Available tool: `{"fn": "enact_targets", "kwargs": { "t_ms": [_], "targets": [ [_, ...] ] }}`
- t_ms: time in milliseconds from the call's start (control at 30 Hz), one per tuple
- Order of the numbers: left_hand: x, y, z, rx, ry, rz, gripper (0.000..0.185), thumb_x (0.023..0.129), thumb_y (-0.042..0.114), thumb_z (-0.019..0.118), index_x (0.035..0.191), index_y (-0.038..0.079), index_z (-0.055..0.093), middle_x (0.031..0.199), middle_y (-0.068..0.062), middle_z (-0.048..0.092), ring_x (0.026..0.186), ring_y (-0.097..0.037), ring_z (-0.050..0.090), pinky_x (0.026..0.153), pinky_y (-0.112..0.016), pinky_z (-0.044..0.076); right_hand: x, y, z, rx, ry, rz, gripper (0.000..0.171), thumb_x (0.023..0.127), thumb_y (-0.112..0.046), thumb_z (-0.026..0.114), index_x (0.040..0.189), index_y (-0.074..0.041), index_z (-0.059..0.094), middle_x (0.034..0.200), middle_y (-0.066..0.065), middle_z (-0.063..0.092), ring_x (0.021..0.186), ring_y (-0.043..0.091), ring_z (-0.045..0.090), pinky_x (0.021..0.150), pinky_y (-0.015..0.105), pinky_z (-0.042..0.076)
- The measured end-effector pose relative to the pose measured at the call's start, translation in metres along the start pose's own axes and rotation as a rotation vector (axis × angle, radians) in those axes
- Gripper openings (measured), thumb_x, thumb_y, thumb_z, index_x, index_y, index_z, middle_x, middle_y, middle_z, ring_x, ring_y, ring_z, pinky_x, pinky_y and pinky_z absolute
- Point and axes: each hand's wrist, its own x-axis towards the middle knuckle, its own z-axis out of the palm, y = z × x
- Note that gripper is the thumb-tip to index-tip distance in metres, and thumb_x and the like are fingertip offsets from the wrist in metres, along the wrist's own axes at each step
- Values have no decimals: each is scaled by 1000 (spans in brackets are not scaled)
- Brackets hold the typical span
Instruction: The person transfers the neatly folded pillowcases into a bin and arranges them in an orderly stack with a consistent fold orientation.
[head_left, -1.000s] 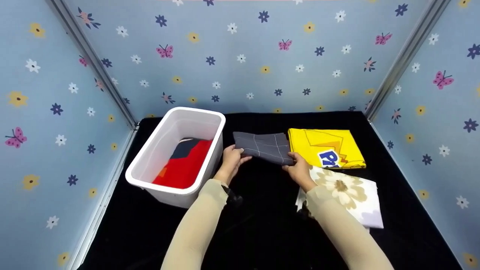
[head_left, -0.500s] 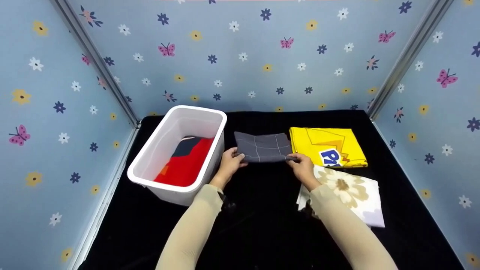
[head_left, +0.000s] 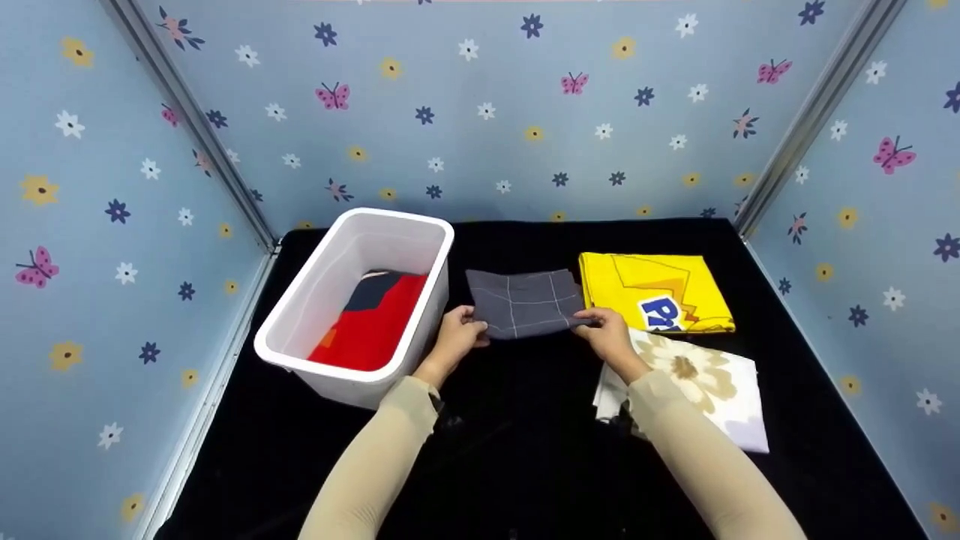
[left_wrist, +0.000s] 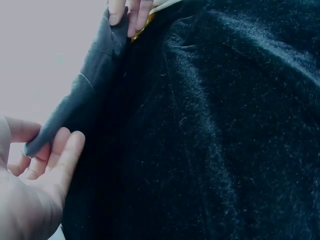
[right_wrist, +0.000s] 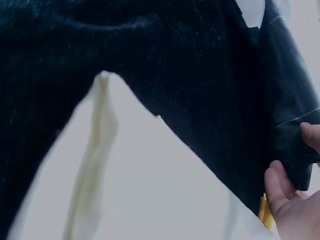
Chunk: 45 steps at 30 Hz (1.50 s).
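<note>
A folded dark grey cloth point(head_left: 529, 300) with thin white grid lines lies in the middle of the black-covered table in the head view. My left hand point(head_left: 457, 336) pinches its near left corner between thumb and fingers. At the near right corner, my right hand point(head_left: 609, 337) pinches the same cloth. In the left wrist view, the cloth edge point(left_wrist: 82, 87) stretches between both hands, with the left fingers point(left_wrist: 70, 152) under it. The right wrist view shows the cloth's other end point(right_wrist: 290, 85) between the right thumb and fingers.
A white plastic tub point(head_left: 337, 375) holding folded red and navy cloth point(head_left: 375, 330) stands to the left. On the right lie a folded yellow cloth point(head_left: 652, 285) with printed letters and a white floral cloth point(head_left: 720, 382), partly under the right forearm. Patterned panels enclose the back and sides.
Both hands keep their hold on the grey cloth. Its near edge has come toward me and levelled out, so more of its top face shows. The other cloths and the tub have stayed put.
</note>
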Motion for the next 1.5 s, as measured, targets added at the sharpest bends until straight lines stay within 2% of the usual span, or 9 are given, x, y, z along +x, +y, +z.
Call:
{"fn": "enact_targets", "kwargs": {
  "t_ms": [133,267,367,500,600,900,1067,1300,1500],
  "targets": [
    [2,0,3,50,57,-45,30,97,1,62,124,-13,59,95,-9,64,77,-16,66,71,-34,66,2,-1,0,98,-7,93,47,86,6,60,131,8,72,137,26,69,106,18,64,84,18,51],
    [7,-1,5,147,144,-43,40,98,11,67,128,-14,60,108,-19,69,92,-22,65,85,-35,61,6,-6,0,193,3,149,53,90,3,50,141,9,65,143,29,64,94,12,62,77,18,55],
    [12,-3,6,191,169,-31,49,98,12,68,137,-16,57,124,-30,70,104,-28,67,98,-39,57,7,-10,2,159,18,157,50,96,-3,52,144,8,63,144,29,64,101,19,65,85,21,53],
    [17,-6,8,163,162,-50,56,98,9,67,145,-16,49,131,-36,67,107,-33,69,99,-43,59,10,-13,7,75,22,168,49,101,-10,63,147,6,60,145,30,63,127,35,63,105,33,50],
    [19,-8,8,130,178,-73,58,97,9,67,147,-16,47,135,-36,64,111,-37,69,101,-44,59,11,-15,12,77,9,174,55,100,-10,68,150,8,54,149,34,58,138,42,57,118,44,46],
    [26,-8,5,-22,186,-163,66,99,5,66,155,-19,38,157,-38,47,142,-46,54,125,-49,43,24,-15,17,85,-46,215,62,100,-5,69,155,12,46,159,34,49,148,40,48,128,47,39],
    [31,-11,5,-28,164,-151,66,96,-4,66,155,-17,39,152,-37,54,135,-43,60,120,-47,48,28,-19,16,119,-51,276,67,100,-8,73,158,9,45,157,31,51,140,38,53,124,45,43],
    [31,-14,5,-13,124,-122,49,87,-9,64,136,-14,60,122,-25,72,96,-25,69,90,-34,60,29,-21,12,105,-82,321,74,96,-4,76,159,11,42,156,31,52,137,37,56,123,45,45],
    [26,-13,7,-59,105,-125,46,78,-2,63,124,-8,65,100,-10,69,81,-19,65,73,-27,56,27,-24,8,86,-147,329,74,91,1,77,155,15,44,143,29,61,116,28,65,110,38,55]
  ]
}}
